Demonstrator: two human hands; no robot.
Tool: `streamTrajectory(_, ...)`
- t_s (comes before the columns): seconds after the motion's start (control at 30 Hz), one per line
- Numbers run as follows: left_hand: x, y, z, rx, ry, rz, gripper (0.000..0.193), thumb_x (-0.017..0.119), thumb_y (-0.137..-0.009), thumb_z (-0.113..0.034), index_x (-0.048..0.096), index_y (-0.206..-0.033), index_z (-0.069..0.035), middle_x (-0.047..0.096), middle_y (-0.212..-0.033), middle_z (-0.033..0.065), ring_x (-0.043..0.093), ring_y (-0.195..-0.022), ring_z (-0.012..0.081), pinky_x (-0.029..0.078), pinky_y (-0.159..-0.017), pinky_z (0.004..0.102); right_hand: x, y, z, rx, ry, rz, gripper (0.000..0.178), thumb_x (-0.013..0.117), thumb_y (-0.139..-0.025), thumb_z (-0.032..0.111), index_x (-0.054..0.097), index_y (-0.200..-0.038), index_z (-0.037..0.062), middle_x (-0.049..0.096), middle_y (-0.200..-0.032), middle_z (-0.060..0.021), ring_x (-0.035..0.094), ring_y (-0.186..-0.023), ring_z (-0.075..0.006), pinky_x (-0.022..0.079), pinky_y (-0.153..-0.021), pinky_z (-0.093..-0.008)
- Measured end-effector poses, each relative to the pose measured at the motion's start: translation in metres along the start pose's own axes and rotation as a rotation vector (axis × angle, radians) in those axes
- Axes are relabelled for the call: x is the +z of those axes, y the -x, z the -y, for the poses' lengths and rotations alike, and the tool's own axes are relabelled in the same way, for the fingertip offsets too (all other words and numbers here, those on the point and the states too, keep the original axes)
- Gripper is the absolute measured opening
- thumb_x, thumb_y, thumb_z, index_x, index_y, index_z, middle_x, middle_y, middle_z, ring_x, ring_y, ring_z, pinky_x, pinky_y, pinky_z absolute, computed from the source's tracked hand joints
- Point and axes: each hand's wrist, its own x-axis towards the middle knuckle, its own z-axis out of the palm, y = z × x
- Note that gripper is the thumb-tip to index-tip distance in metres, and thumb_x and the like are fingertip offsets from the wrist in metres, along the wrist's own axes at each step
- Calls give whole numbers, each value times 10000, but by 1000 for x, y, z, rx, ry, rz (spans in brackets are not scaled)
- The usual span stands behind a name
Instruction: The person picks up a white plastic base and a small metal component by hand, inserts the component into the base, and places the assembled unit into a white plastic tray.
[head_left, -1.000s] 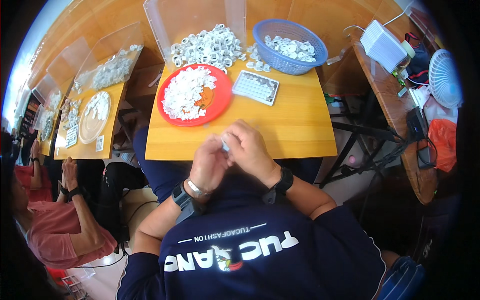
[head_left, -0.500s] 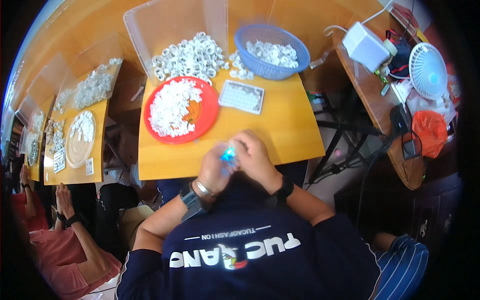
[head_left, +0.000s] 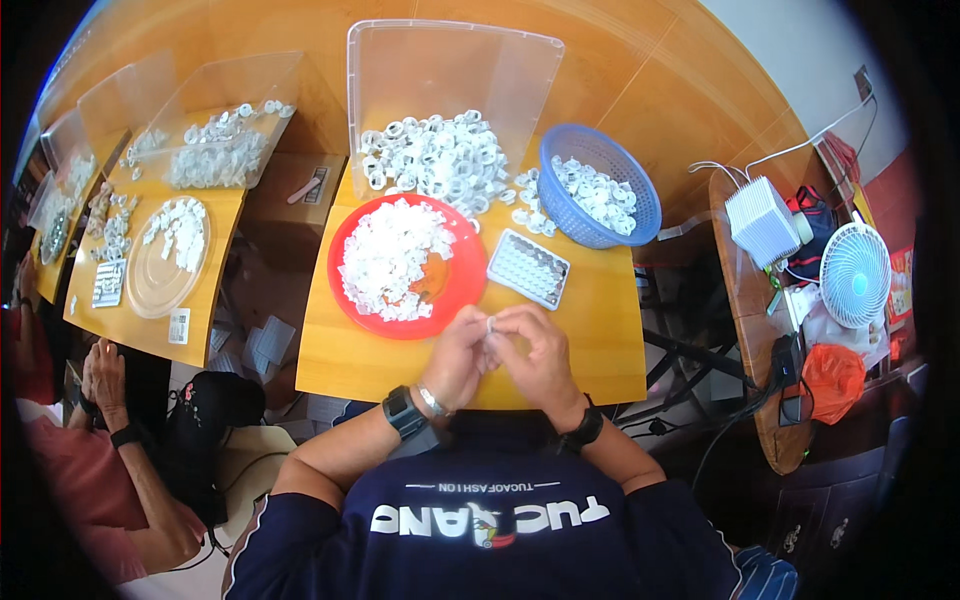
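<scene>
Yellow wood counter (head_left: 610, 345), carrying a red plate (head_left: 466, 272) heaped with white parts. Blue basket (head_left: 602, 236), also loaded, stands at far right. Left hand (head_left: 453, 360) and right hand (head_left: 541, 362) meet over the near edge. White tray (head_left: 530, 268) lies just beyond. Smallest: one white piece (head_left: 490, 325), gripped between the fingers of both hands.

A small-parts workshop: beyond the right hand's grip (head_left: 538, 352), a desk (head_left: 600, 335) bears heaped white plastic rings (head_left: 435, 155); leftward, a co-worker (head_left: 115, 490) sits at a similarly loaded second desk (head_left: 140, 336).
</scene>
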Motion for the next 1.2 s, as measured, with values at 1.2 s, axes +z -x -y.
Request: streamTrajectory(1.2,-8,37,-47,228,49,18,165,515,-944,-201,479,-940,-41,574,-810,125,559,-695,226,439,-630,293,84,-73,-44,-77,38,602,139,585,-797,148,506,-818,36,599,-752,-188,611,-741,-377,465,-623,-475)
